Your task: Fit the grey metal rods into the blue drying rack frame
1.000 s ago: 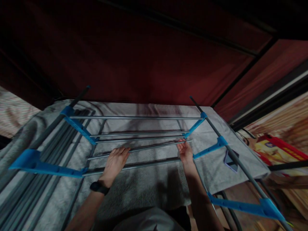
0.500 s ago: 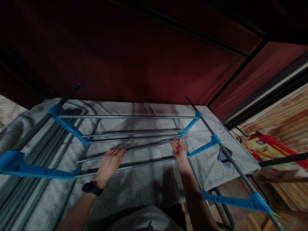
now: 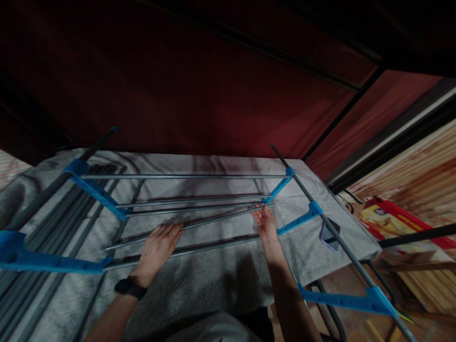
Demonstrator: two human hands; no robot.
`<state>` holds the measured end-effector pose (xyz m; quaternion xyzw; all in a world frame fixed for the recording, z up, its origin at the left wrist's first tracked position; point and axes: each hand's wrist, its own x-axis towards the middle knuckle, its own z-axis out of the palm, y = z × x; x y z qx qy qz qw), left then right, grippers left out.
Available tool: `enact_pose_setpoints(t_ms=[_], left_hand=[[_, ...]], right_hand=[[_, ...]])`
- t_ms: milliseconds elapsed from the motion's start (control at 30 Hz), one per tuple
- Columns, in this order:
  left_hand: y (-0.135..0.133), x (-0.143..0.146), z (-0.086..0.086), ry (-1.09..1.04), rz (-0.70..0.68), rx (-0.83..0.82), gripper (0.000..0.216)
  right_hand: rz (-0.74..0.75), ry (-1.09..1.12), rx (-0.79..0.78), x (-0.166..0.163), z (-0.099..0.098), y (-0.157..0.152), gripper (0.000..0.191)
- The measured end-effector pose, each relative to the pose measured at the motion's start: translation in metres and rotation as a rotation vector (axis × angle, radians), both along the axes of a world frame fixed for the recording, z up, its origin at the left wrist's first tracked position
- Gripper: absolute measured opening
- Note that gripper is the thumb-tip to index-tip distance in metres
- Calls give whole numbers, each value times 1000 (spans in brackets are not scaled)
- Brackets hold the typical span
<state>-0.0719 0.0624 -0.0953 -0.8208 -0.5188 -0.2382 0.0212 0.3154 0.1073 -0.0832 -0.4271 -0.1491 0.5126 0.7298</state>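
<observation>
A loose grey metal tube [image 3: 217, 218] lies slantwise across a rack of tubes and blue plastic brackets. My left hand [image 3: 161, 243] is closed over it left of the middle, fingers wrapped round from above. Near its right end, my right hand [image 3: 265, 221] grips the same tube with the fingertips, close beneath the upper right blue bracket [image 3: 280, 186]. Other crossbars run between the brackets, among them a front tube [image 3: 213, 246] passing just under my hands. On the left sits the lower blue bracket [image 3: 60, 259], apart from the loose tube's left end.
Several spare grey tubes [image 3: 53, 228] lie bundled at the left on a grey blanket [image 3: 213, 280]. A phone [image 3: 330, 235] rests beside the right upright. Past the edge are a red and yellow package [image 3: 402, 221] and wooden slats [image 3: 423, 289]. Dark red fabric [image 3: 199, 95] hangs behind.
The loose tube's left end has shifted slightly left and toward me, with my left hand on it. My right hand stays near the right bracket. The whole view has tilted a little.
</observation>
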Motion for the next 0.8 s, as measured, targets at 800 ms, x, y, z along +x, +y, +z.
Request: enact_pose_setpoints(t_ms=[800], left_hand=[[-2, -4, 7, -98, 71, 49, 36]], right_hand=[[-59, -17, 45, 21, 41, 12, 21]])
